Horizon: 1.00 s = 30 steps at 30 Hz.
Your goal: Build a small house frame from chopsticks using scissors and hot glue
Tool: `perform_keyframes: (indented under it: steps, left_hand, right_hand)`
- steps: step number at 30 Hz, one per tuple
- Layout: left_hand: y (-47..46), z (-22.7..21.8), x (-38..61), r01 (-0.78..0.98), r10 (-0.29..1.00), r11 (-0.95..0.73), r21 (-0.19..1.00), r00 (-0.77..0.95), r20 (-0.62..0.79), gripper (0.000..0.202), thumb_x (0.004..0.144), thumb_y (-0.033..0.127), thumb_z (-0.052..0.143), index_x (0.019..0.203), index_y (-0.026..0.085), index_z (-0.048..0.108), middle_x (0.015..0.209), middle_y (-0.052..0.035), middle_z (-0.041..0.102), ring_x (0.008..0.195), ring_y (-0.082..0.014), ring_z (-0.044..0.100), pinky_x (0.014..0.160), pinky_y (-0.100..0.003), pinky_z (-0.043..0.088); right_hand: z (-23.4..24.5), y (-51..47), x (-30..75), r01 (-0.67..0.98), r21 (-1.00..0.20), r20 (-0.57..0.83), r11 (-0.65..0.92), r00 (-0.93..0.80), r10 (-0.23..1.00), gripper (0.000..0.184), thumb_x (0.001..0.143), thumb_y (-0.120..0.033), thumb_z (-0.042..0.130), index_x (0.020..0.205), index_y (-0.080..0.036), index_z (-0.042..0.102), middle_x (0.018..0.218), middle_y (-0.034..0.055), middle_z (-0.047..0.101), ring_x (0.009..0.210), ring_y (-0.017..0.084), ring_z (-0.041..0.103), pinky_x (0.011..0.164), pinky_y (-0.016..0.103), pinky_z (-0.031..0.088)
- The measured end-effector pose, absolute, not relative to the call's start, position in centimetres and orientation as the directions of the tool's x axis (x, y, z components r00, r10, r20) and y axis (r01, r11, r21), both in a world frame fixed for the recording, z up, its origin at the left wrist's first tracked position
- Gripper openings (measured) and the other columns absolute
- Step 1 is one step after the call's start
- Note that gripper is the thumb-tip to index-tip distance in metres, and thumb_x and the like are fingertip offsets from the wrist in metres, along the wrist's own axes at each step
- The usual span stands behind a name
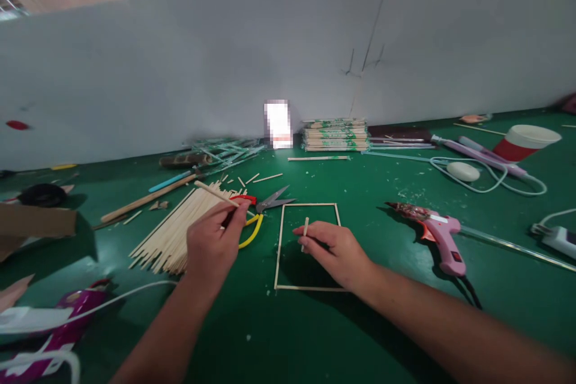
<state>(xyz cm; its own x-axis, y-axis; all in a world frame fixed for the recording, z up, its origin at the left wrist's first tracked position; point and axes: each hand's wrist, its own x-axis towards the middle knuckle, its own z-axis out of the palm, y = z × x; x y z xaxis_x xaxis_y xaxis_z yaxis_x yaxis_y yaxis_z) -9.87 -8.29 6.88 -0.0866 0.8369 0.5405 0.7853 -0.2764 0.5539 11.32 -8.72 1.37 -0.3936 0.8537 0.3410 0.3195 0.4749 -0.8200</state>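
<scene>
My left hand (213,237) pinches a thin wooden stick (215,192) that slants up and to the left. Between the thumb and fingers of my right hand (335,249) is a short piece of wooden stick (305,234), held nearly upright. Beneath that hand lies a rectangular frame of sticks (279,246) on the green table; the forearm and hand cover part of its right side. Scissors (272,201) with red and yellow handles rest just beyond my left hand, their blades apart. A fanned bundle of wooden sticks (166,234) spreads out to the left, partly behind that hand.
At right lies a pink glue gun (443,231) with a clear glue stick in its back. A purple glue gun (78,318) and its cable are at lower left. Packed stick bundles (335,137) stand by the wall, and a red-and-white cup (526,143) is far right.
</scene>
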Motion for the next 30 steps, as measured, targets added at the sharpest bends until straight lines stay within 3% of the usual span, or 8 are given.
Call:
perform_keyframes:
  steps: [3,6,10,14,17,21,26,30]
  left_hand:
    - [-8.7,6.5,-8.4,0.564,0.962,-0.177,0.807,-0.073,0.262,0.028,0.087,0.037,0.051,0.087,0.017,0.071,0.062,0.0003,0.062,0.055,-0.0109,0.057,0.05,-0.02,0.046]
    - [-9.3,5.9,-7.0,0.496,0.976,-0.212,0.842,0.154,0.154,0.024,0.088,0.03,0.05,0.088,0.017,0.07,0.077,-0.0029,0.066,0.059,-0.0102,0.059,0.056,-0.022,0.05]
    - [-9.8,5.3,-6.2,0.52,0.938,-0.339,0.784,0.247,0.242,0.022,0.088,0.024,0.051,0.102,0.019,0.067,0.1,-0.007,0.068,0.07,-0.0125,0.065,0.067,-0.026,0.055]
    - [-9.9,5.1,-6.1,0.6,0.877,-0.48,0.64,0.313,0.364,0.015,0.086,0.019,0.052,0.086,0.018,0.068,0.105,-0.0069,0.069,0.087,-0.0163,0.066,0.08,-0.031,0.055]
    - [-9.9,5.1,-6.1,0.605,0.852,-0.523,0.601,0.347,0.392,0.016,0.087,0.018,0.053,0.079,0.018,0.067,0.104,-0.0054,0.07,0.092,-0.0155,0.066,0.084,-0.029,0.054]
    - [-9.9,5.1,-6.0,0.584,0.849,-0.529,0.617,0.341,0.404,0.017,0.086,0.016,0.054,0.074,0.018,0.067,0.098,-0.0041,0.071,0.092,-0.0147,0.066,0.081,-0.027,0.054]
    - [-9.8,5.0,-5.8,0.519,0.887,-0.46,0.721,0.292,0.356,0.02,0.085,0.015,0.055,0.068,0.018,0.067,0.09,-0.0029,0.07,0.091,-0.0141,0.066,0.079,-0.026,0.055]
    - [-9.8,4.7,-5.9,0.475,0.919,-0.393,0.788,0.242,0.312,0.014,0.083,0.019,0.058,0.074,0.018,0.068,0.085,-0.0035,0.069,0.077,-0.0133,0.067,0.069,-0.025,0.058]
  right_hand:
    - [1.2,-8.8,11.2,0.33,-0.821,0.327,0.466,-0.398,0.857,0.02,0.089,-0.02,0.049,0.099,-0.019,0.067,0.082,0.0031,0.067,0.079,0.014,0.062,0.073,0.027,0.048]
    - [1.3,-8.7,11.1,0.325,-0.814,0.329,0.481,-0.425,0.843,0.02,0.089,-0.019,0.049,0.098,-0.019,0.068,0.082,0.0031,0.066,0.079,0.014,0.061,0.073,0.027,0.048]
    - [1.4,-8.7,11.1,0.3,-0.801,0.352,0.517,-0.462,0.814,0.021,0.089,-0.019,0.05,0.094,-0.02,0.07,0.087,0.0047,0.062,0.084,0.014,0.059,0.075,0.027,0.048]
    - [1.2,-8.5,11.1,0.283,-0.809,0.34,0.515,-0.49,0.803,0.021,0.09,-0.019,0.05,0.096,-0.022,0.07,0.087,0.0039,0.062,0.085,0.014,0.058,0.077,0.028,0.049]
    - [1.1,-8.4,11.2,0.271,-0.804,0.337,0.529,-0.524,0.782,0.022,0.09,-0.018,0.049,0.098,-0.021,0.069,0.089,0.0045,0.063,0.085,0.015,0.059,0.079,0.029,0.049]
    - [1.0,-8.2,11.3,0.267,-0.793,0.336,0.547,-0.558,0.759,0.023,0.09,-0.016,0.048,0.1,-0.019,0.068,0.09,0.0064,0.063,0.085,0.015,0.059,0.078,0.029,0.049]
    - [1.1,-8.2,11.5,0.288,-0.783,0.323,0.551,-0.569,0.756,0.023,0.09,-0.015,0.048,0.1,-0.019,0.068,0.091,0.0057,0.063,0.084,0.014,0.059,0.078,0.028,0.049]
    - [1.2,-8.2,11.4,0.315,-0.773,0.311,0.551,-0.569,0.761,0.022,0.089,-0.014,0.048,0.097,-0.02,0.068,0.086,0.0046,0.062,0.079,0.014,0.059,0.073,0.027,0.049]
